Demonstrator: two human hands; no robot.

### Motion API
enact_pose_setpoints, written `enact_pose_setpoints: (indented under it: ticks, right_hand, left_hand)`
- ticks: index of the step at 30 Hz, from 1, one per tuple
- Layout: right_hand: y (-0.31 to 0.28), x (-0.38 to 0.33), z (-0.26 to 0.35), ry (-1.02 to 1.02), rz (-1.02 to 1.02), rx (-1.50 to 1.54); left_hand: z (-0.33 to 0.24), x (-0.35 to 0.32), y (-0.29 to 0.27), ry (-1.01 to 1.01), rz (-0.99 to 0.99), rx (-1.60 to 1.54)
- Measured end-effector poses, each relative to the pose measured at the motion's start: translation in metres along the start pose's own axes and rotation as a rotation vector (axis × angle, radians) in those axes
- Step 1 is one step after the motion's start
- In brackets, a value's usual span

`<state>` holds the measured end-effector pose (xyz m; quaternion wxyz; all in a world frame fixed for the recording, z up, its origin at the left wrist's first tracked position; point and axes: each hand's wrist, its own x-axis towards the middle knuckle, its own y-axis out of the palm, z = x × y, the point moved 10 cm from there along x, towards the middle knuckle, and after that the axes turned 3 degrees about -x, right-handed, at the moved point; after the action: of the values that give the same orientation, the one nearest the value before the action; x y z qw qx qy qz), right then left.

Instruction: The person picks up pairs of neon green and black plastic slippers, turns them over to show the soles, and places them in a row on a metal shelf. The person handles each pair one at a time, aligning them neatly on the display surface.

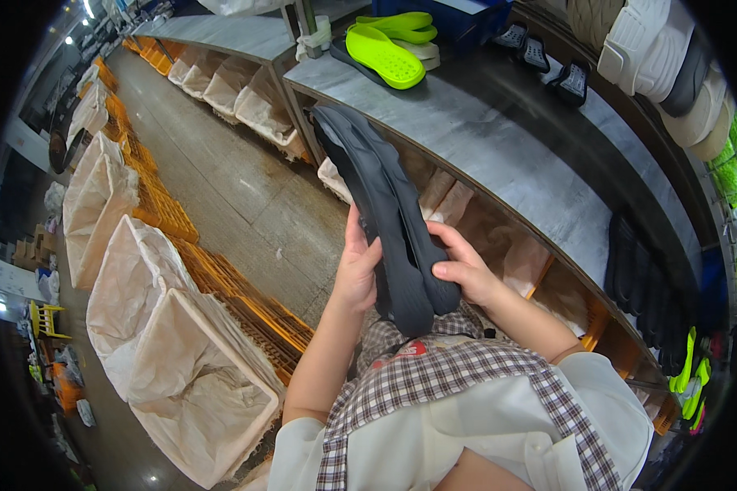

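Observation:
A pair of black shoe soles [379, 204] is pressed together between my two hands, tilted in front of my checked apron. My left hand [357, 266] grips the left side, its thumb on the near sole. On the right side my right hand [460, 263] is closed round the other sole, with the thumb on top near the heel end. The fingers beneath the soles are partly hidden. Past the soles, bright yellow-green soles [385, 59] lie on the grey workbench [516, 164].
A dark conveyor belt [549, 135] runs along the bench, carrying small black pieces [571, 83] and several black soles [643, 286]. White and grey soles [659, 61] hang on a rack at the right. Cloth-lined orange crates [196, 360] line the left; more lined bins [258, 102] sit beneath the bench.

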<state>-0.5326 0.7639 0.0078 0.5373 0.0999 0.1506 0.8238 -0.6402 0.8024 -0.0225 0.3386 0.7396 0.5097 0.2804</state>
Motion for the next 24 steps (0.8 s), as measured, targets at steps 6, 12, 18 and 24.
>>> enact_pose_setpoints:
  ticks: [6, 12, 18, 24]
  right_hand:
    - [-0.005, -0.008, 0.000, -0.044, 0.026, -0.114]
    - [-0.016, -0.018, -0.006, -0.043, 0.022, -0.153]
    - [-0.025, -0.028, 0.011, -0.268, -0.140, -0.344]
    - [-0.086, -0.041, 0.032, -0.183, -0.581, -0.279]
  left_hand:
    - [-0.006, -0.001, 0.001, 0.059, 0.064, 0.105]
    - [-0.004, 0.002, 0.008, 0.097, 0.162, 0.207]
    - [-0.003, 0.005, 0.018, 0.152, 0.127, 0.313]
    - [0.047, 0.017, 0.059, 0.015, 0.017, 0.490]
